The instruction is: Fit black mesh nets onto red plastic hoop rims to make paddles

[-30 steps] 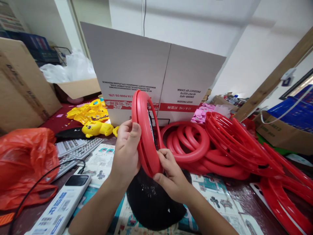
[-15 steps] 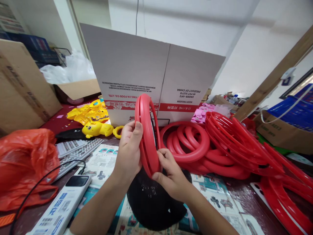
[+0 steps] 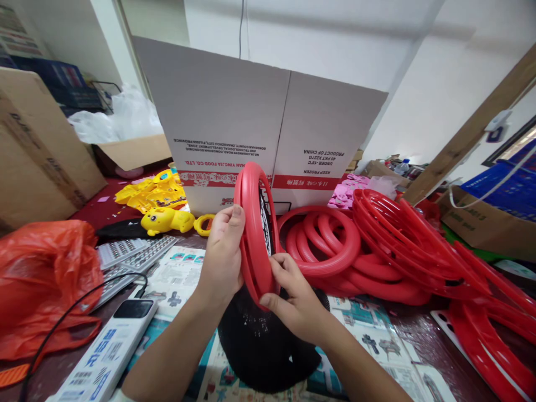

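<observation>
Going L to R w/ the red ring (image 3: 252, 234) as clock centre, we're seeing an orange-red bag (image 3: 46, 279) lying at 9 and a white device (image 3: 104, 346) resting at 8, prob. sitting aside to free our forearms. Nearer, at 9, studded strips (image 3: 140, 259) are lying just short of a yellow animal figure (image 3: 167, 220). Our L hand (image 3: 224, 245) is gripping the ring's 9 o'clock side, thumb pressing on it, other fingers curling behind; those are mostly hiding, so we can't tell their spread. The ring is standing on edge btwn our hands, leaning a bit, prob. so the gap btwn its two red layers is facing us. At 6, a black mesh piece (image 3: 268, 349) is lying on printed sheets (image 3: 368, 326), prob. there for protecting the table (image 3: 412, 318). At 12, a white carton panel (image 3: 234, 106) is standing, poss. screening the work spot. Our R hand (image 3: 295, 298) is pinching the lower rim at approx. 5 btwn thumb and bent fingers, prob. steadying it vs. the L hand. At 3, matte red rings (image 3: 329, 268) are lying heaped, prob. for a short reach; beyond, glossy red rims (image 3: 402, 245) are leaning together.
</observation>
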Demonstrator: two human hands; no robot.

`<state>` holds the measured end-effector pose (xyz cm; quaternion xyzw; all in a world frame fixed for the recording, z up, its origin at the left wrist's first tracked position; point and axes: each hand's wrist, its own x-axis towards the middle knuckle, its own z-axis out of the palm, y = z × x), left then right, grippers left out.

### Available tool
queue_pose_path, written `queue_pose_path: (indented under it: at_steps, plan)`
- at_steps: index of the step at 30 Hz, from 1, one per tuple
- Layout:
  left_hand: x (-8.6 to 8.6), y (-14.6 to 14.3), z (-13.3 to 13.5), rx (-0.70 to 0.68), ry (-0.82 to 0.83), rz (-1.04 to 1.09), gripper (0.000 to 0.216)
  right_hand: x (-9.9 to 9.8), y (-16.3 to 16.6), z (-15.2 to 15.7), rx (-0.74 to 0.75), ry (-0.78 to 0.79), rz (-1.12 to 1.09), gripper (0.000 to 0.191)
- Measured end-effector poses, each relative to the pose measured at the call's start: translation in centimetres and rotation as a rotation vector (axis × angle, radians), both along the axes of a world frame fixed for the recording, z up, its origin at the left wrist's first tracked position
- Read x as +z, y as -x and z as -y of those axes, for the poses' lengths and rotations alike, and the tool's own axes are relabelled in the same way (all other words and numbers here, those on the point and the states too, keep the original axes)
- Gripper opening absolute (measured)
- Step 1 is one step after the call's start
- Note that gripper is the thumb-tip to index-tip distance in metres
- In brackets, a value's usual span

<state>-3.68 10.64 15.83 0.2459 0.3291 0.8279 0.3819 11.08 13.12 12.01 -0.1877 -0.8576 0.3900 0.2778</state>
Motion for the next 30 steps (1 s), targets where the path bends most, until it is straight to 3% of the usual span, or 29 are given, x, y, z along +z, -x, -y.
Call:
queue_pose_path:
  at_steps: [12, 30]
  plan:
    - [-0.2, 0.2, -0.1, 0.036, -0.018, -0.029, 0.050, 1.1, -0.6, 0.3, 0.017, 0.004, 0.054, 0.059]
    - [-0.2, -0.3, 0.0, -0.007, 0.011, -0.043, 0.052, 0.8, -0.2, 0.7, -0.012, -0.056, 0.053, 0.056]
